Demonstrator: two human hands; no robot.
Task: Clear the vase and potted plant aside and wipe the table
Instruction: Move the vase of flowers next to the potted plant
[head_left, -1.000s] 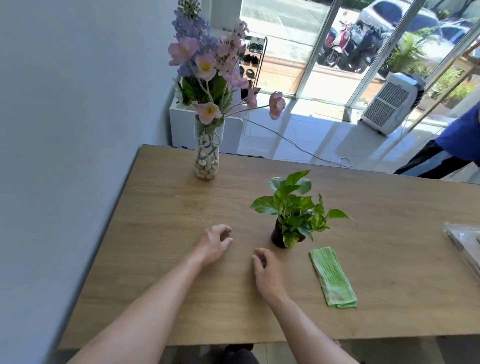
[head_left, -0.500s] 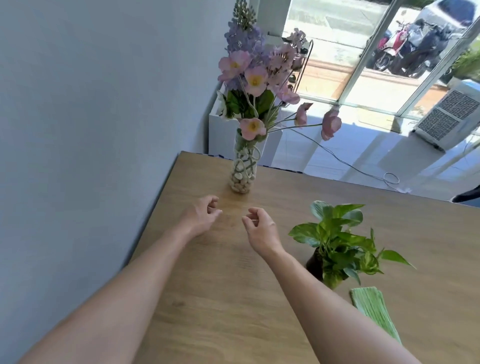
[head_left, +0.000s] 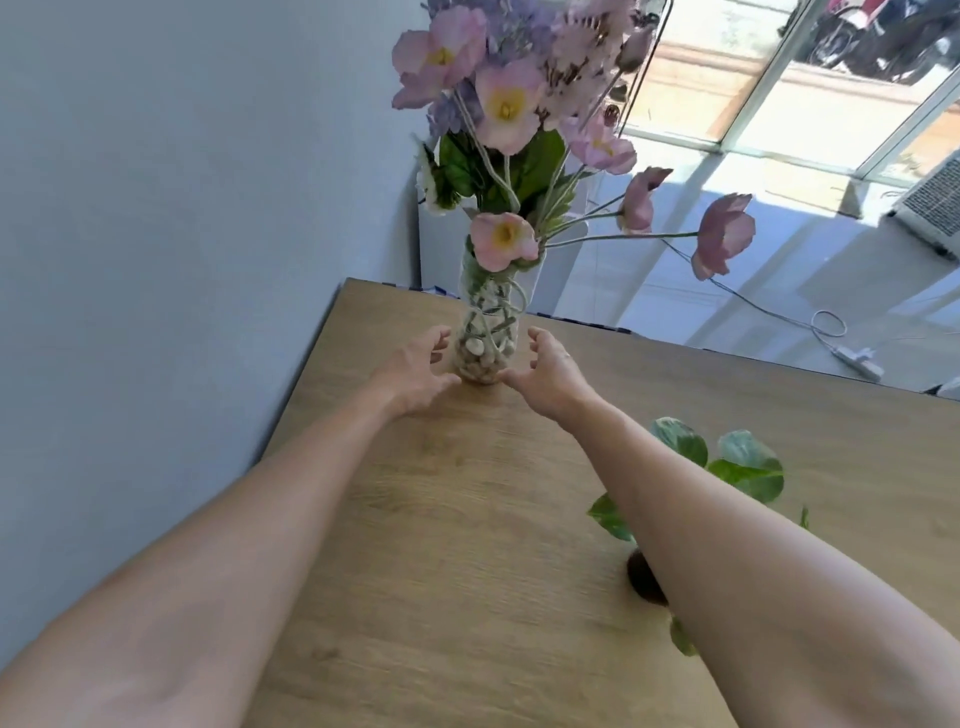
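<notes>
Your left hand (head_left: 415, 371) and right hand (head_left: 545, 374) sit on either side of the glass vase (head_left: 485, 332), low down by its base. Both have the fingers spread and lightly curved, so each grip is open and holding nothing yet; the fingertips look just beside the glass, not clearly touching it. Coming in from both sides makes sense here. The vase is tall and narrow, with pale pebbles weighing the bottom and a wide spray of pink and purple flowers (head_left: 509, 104) leaning out above, some stems reaching far toward the window. A two-handed hold near the heavy base should keep it upright as you move it.

The vase stands near the far left corner of the wooden tabletop (head_left: 441, 519), close to the wall. That leaves little room to slide it further that way, so you will probably want to lift it, not push it.

The potted plant (head_left: 737, 467) is nearer you on the right, partly hidden beneath your right forearm, with its dark pot just showing at the arm's edge. Mind that arm as you draw back; the leaves are close under it and could catch. The wiping cloth is not in view, so both clearing and wiping are still ahead.
</notes>
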